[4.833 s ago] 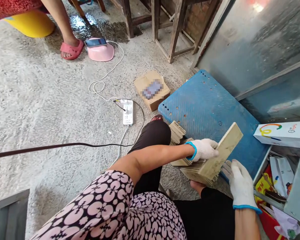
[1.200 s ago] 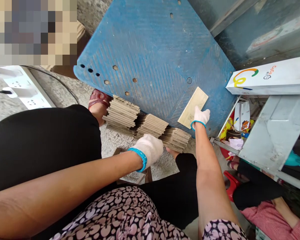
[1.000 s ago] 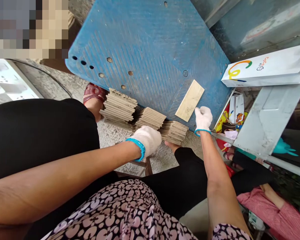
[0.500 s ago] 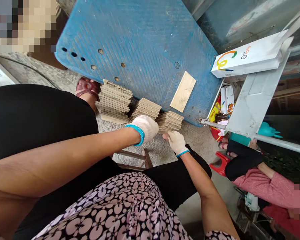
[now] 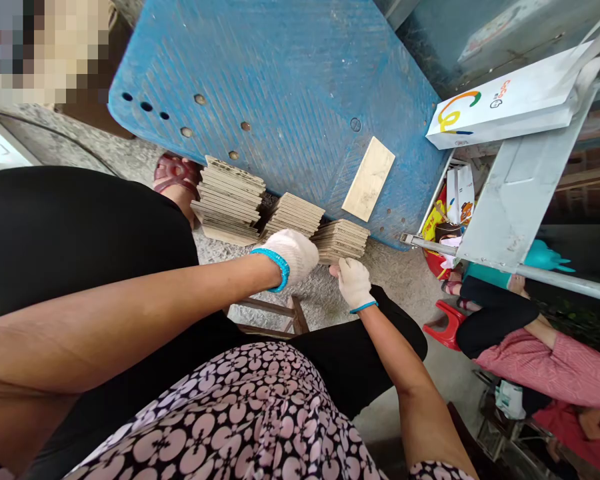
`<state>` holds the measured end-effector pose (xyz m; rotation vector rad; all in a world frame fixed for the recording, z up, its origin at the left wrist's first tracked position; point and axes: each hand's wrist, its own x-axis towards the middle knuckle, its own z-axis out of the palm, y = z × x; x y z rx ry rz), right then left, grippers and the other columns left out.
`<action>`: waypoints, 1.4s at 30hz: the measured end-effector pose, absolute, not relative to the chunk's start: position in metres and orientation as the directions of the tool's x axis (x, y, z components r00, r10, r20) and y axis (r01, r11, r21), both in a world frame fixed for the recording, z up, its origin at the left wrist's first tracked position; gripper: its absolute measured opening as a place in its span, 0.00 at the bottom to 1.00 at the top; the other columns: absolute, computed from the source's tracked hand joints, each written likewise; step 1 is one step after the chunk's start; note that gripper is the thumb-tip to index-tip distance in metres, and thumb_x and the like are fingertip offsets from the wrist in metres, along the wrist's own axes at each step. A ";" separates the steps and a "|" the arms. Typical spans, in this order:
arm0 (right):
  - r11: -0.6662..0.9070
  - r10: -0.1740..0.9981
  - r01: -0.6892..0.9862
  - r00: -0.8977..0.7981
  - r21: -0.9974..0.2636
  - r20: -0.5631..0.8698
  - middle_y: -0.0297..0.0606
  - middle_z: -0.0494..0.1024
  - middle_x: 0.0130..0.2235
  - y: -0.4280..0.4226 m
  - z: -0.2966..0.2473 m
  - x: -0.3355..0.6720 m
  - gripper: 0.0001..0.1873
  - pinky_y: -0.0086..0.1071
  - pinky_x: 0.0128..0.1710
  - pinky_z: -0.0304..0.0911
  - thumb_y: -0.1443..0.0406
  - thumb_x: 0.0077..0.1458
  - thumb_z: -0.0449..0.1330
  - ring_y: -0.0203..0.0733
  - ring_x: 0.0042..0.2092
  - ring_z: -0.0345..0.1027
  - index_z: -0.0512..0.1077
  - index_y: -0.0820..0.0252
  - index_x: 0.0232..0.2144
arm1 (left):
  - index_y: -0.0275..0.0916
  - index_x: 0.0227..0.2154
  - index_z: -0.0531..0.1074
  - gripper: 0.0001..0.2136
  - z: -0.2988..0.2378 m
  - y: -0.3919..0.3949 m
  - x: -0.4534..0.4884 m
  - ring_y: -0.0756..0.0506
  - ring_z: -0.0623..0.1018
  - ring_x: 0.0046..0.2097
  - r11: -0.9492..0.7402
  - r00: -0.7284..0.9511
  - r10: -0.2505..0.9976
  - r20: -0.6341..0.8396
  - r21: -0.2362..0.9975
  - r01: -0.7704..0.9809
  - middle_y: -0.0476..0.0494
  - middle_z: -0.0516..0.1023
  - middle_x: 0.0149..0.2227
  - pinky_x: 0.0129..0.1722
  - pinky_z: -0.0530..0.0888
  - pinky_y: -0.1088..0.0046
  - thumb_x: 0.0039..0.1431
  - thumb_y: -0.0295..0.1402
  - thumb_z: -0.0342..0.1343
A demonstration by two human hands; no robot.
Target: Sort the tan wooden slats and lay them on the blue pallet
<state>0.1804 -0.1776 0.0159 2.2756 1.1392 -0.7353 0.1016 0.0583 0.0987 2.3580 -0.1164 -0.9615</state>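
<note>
Three leaning stacks of thin tan tiles, a left stack point(image 5: 230, 200), a middle stack point(image 5: 295, 213) and a right stack point(image 5: 343, 239), stand on the floor against the near edge of a blue ribbed board point(image 5: 280, 73). One single tan tile point(image 5: 369, 179) lies flat on the board's right part. My left hand point(image 5: 294, 255), in a white glove with a blue cuff, rests curled over the near ends of the middle and right stacks. My right hand point(image 5: 353, 283), gloved the same, touches the near lower end of the right stack; its fingertips are hidden.
A white paper bag point(image 5: 500, 103) lies on a grey metal shelf point(image 5: 515, 193) at the right, with clutter below. Another person in a pink sleeve point(image 5: 535, 363) sits by a red stool point(image 5: 443, 330). My sandalled foot point(image 5: 175, 173) is beside the left stack.
My right hand left the single tile lying on the blue board and came back down to the right stack. My left hand stayed on the stacks.
</note>
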 end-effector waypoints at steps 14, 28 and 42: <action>-0.624 0.529 0.771 0.536 0.127 -0.658 0.46 0.72 0.47 -0.187 0.012 0.168 0.16 0.39 0.49 0.56 0.60 0.65 0.50 0.48 0.48 0.62 0.69 0.59 0.49 | 0.22 0.41 0.74 0.13 0.082 0.051 0.094 0.26 0.80 0.43 -0.821 0.758 -0.281 -0.588 0.557 0.128 0.18 0.79 0.38 0.39 0.76 0.47 0.56 0.20 0.50; -0.546 0.404 0.829 0.387 0.121 -0.829 0.44 0.75 0.45 -0.152 0.017 0.193 0.16 0.35 0.41 0.60 0.58 0.66 0.48 0.46 0.46 0.70 0.72 0.58 0.44 | 0.25 0.43 0.75 0.15 0.076 0.054 0.097 0.26 0.80 0.44 -0.834 0.727 -0.285 -0.624 0.535 0.133 0.21 0.79 0.41 0.39 0.76 0.50 0.53 0.22 0.53; -0.539 0.712 0.829 0.352 -0.151 -0.607 0.35 0.72 0.33 -0.141 0.155 0.255 0.08 0.30 0.34 0.52 0.65 0.60 0.56 0.38 0.36 0.64 0.68 0.59 0.28 | 0.39 0.46 0.74 0.18 0.074 0.051 0.112 0.37 0.79 0.47 -0.637 0.858 -0.253 -0.447 0.744 0.201 0.36 0.79 0.46 0.44 0.73 0.64 0.54 0.37 0.50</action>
